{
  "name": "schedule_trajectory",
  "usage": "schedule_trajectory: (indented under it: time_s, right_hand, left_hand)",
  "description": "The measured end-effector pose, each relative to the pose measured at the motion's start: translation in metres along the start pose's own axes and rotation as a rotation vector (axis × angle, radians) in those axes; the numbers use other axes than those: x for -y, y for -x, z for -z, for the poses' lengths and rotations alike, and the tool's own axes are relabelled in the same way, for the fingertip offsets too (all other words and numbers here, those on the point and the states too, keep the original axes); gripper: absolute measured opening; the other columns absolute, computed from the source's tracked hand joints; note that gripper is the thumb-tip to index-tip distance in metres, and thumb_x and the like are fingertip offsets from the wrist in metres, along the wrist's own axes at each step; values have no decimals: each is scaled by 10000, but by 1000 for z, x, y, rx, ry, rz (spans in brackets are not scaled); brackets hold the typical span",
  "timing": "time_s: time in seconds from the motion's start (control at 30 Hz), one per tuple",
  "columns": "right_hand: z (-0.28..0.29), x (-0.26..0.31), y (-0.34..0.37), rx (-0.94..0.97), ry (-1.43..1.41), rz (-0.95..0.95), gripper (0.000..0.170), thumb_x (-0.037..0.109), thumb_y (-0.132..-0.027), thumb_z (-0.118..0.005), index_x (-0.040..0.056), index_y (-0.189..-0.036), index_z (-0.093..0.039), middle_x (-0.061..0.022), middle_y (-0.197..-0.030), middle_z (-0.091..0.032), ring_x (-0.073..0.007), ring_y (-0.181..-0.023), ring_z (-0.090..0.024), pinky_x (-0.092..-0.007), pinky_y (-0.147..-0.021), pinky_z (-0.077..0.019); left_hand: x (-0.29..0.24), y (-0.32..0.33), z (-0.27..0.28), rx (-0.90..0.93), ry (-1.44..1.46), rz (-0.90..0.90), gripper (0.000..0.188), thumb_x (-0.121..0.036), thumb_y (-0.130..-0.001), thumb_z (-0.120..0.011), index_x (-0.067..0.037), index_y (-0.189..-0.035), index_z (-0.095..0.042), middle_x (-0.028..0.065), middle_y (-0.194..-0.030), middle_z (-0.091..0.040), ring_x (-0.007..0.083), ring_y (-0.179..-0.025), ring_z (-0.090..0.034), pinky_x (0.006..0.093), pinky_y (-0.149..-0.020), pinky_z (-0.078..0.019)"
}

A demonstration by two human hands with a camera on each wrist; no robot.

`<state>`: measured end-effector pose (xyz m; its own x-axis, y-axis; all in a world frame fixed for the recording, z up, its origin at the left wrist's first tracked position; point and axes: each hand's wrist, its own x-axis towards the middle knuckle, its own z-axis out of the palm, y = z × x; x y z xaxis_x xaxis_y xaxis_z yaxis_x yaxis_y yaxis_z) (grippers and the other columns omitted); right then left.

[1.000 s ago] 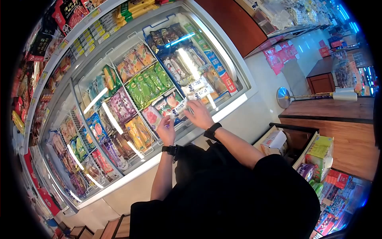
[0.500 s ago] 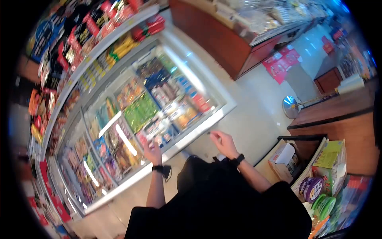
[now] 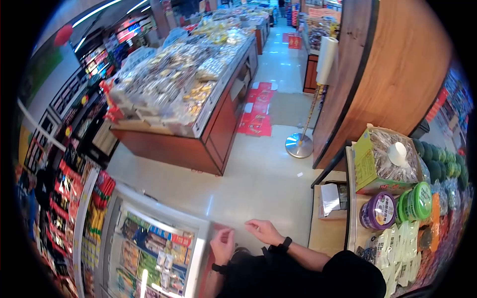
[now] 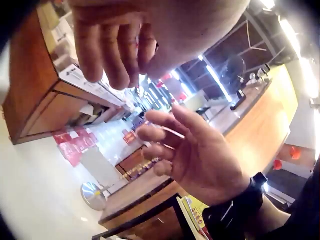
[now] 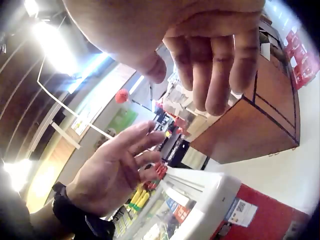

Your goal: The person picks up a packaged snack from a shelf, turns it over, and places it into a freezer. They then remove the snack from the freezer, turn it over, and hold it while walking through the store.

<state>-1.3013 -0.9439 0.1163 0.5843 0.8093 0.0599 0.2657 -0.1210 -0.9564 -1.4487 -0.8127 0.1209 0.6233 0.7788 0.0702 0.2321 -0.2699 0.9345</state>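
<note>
In the head view my left hand (image 3: 223, 244) hovers beside the corner of a white chest freezer (image 3: 201, 229), fingers loosely bent and holding nothing. My right hand (image 3: 265, 232) is a little farther right, over the floor, with relaxed fingers and nothing in its grasp. Both wrists wear black bands. The left wrist view has the left hand's fingers (image 4: 112, 55) hanging loose at the top and the empty right palm (image 4: 200, 160) below. From the right wrist, the freezer corner (image 5: 215, 195) appears under the left hand. Wrapped ice creams (image 3: 164, 260) lie inside the freezer.
Ahead stands a wooden display counter (image 3: 174, 149) heaped with packaged goods. A pole with a round metal base (image 3: 299, 145) stands near a wooden panel. To the right, a shelf holds a purple tub (image 3: 377, 211), green tubs (image 3: 415, 200) and a box (image 3: 367, 164). Snack racks (image 3: 64, 198) line the left.
A second ago both hands held a white-wrapped ice cream over the freezer; they have let go and drawn back. The view has swung right, leaving the freezer at lower left.
</note>
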Motion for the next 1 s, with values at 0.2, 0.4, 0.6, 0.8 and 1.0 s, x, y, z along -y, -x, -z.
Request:
schedule_trajectory:
  time_s: [0.2,0.4,0.6,0.8,1.0]
  right_hand:
    - [48,8,-49,-85,14,-12,263,239,-948,-616,52,-1127,-658,-127,-933,-707,-198,-784,-674,-304,-696,-518]
    - [110,-18,-116,-236,114,-37,262,249,-956,-605,43,-1107,-667,-130,-904,-705,-198,-761,-673,-307,-692,-523]
    - [169,-55,-198,-296,235,-115,277,260,-967,-596,20,-1082,-672,-103,-871,-713,-160,-737,-686,-289,-690,-526]
    - [202,-78,-252,-350,182,-313,304,280,-940,-609,26,-1090,-684,-156,-957,-714,-272,-835,-688,-345,-760,-529]
    - [220,-105,-296,-376,119,-389,292,269,-943,-599,26,-1085,-680,-146,-948,-712,-273,-803,-676,-351,-752,-523]
  left_hand:
    - [-15,-74,-68,263,62,-17,143,-75,-889,-687,22,-993,-671,75,-834,-702,137,-729,-682,248,-651,-537]
    - [5,-174,-132,414,183,-50,143,-97,-916,-656,27,-986,-668,84,-852,-708,138,-731,-680,253,-651,-552]
    - [-11,-288,-186,494,208,-85,157,-117,-919,-655,24,-985,-674,85,-841,-717,138,-730,-686,267,-674,-569]
    - [-5,-370,-234,559,192,-62,205,-188,-895,-691,0,-975,-704,101,-827,-722,147,-732,-694,274,-640,-535]
    - [-8,-434,-268,609,209,-23,190,-183,-899,-686,-11,-978,-702,92,-817,-723,150,-746,-696,277,-640,-536]
